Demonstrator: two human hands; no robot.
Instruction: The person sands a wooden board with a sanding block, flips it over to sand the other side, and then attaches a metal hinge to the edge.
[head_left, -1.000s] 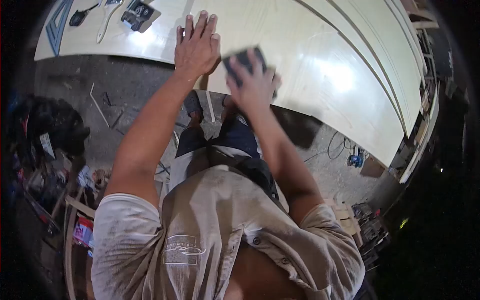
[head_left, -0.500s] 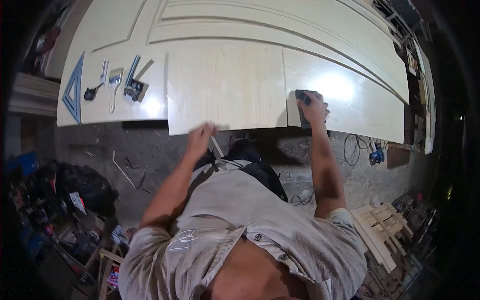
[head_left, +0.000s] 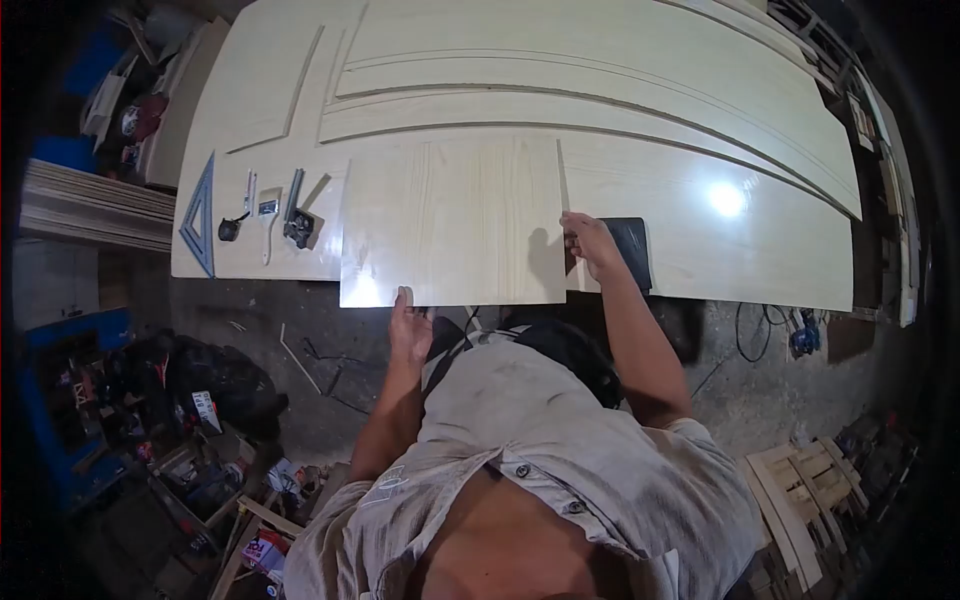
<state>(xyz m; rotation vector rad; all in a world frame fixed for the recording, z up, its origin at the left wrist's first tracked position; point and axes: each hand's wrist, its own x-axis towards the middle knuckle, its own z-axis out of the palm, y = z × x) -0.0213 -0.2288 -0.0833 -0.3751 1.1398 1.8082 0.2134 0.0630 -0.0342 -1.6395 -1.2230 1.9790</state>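
Observation:
A pale wooden panel (head_left: 450,220) lies in front of me on the larger board, its front edge reaching past the board's edge. My left hand (head_left: 410,332) is at that front edge, a fingertip over the top and the other fingers partly hidden below. My right hand (head_left: 590,245) grips the panel's right edge, thumb and fingers around it. Just right of that hand rests a dark flat rectangular thing (head_left: 630,255), partly covered by the wrist.
Left of the panel lie a blue triangle square (head_left: 200,215), a paintbrush (head_left: 268,220), a small black tool (head_left: 230,228) and another metal tool (head_left: 298,220). Long panels (head_left: 600,90) lie farther back. A cable and blue power tool (head_left: 803,333) are on the floor.
My right hand has left the black thing and moved left to the panel's edge. My left hand now touches the panel's front edge. The view has shifted.

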